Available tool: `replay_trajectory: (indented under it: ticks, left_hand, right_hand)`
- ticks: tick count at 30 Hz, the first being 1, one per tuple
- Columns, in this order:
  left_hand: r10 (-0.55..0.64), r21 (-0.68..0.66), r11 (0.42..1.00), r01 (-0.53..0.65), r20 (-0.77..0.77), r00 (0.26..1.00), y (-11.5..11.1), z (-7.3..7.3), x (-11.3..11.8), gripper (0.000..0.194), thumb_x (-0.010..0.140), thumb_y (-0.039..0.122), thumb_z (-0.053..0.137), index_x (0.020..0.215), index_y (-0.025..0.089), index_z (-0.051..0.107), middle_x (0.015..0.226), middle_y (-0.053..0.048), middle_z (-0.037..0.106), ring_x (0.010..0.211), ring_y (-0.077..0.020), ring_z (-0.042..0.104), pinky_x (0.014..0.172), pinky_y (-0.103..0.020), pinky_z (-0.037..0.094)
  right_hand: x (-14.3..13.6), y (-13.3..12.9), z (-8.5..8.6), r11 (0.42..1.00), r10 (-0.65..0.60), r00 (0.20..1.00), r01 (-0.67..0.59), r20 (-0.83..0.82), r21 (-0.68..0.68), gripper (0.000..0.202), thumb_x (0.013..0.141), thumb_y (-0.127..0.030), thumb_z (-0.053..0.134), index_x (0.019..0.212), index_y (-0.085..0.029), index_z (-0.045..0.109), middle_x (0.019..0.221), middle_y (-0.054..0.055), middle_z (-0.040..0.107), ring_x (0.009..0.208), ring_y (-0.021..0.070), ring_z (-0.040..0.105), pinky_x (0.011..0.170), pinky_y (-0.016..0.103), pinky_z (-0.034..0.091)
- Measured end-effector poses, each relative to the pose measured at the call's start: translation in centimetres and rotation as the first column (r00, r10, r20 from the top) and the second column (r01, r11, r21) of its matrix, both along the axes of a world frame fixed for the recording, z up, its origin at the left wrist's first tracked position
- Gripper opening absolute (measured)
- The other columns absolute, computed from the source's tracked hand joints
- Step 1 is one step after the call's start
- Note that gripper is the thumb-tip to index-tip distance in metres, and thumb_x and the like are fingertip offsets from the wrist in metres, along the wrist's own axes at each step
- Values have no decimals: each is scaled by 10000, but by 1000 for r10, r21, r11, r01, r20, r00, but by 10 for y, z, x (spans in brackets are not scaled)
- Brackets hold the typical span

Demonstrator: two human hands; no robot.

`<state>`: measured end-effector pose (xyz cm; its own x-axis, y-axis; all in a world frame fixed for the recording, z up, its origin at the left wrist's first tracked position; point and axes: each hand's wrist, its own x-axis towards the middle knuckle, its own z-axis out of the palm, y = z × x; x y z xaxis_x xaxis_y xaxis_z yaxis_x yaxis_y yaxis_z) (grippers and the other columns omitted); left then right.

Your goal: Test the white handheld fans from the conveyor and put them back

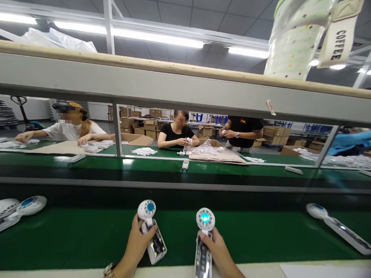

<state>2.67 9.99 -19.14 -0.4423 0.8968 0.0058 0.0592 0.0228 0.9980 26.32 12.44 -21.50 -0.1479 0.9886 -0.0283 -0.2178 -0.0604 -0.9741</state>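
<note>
Near the front edge of the green belt, my left hand (pixel 138 241) is closed around a white round-headed device (pixel 158 242). Its slotted head has a blue centre, and its long body shows small parts and lights behind a clear or dark face. My right hand (pixel 221 250) grips a second white round-headed device (pixel 203 261) of the same kind, held upright with its head up. The centre of that head glows bright cyan. The two devices are apart, side by side. Fingers behind both devices are partly hidden.
More such devices lie on the green belt (pixel 82 233): a pair (pixel 11 214) at left, another device (pixel 340 228) at right. A shelf (pixel 176 82) crosses above, bearing a patterned tumbler (pixel 296 41). Several people work beyond, beside white parts (pixel 144 151).
</note>
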Motion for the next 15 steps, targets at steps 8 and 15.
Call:
replay_trajectory:
  ticks: [8,15]
  left_hand:
    - [139,386,913,132,-599,789,-18,-10,15,546,823,226,518,1327,200,311,1441,-127,274,1335,-288,251,1092,-464,225]
    - [64,314,677,665,-926,372,-41,-11,40,295,853,125,444,1146,156,449,1143,-140,569,1097,-220,532,887,-323,494]
  right_hand:
    - [23,33,-4,911,-320,916,229,240,342,522,787,-472,523,1214,-189,423,1296,127,415,1244,302,346,1065,472,233]
    - [-19,-18,-31,704,-209,855,-206,475,680,426,817,-194,410,1240,-236,376,1016,71,572,881,191,586,814,320,486]
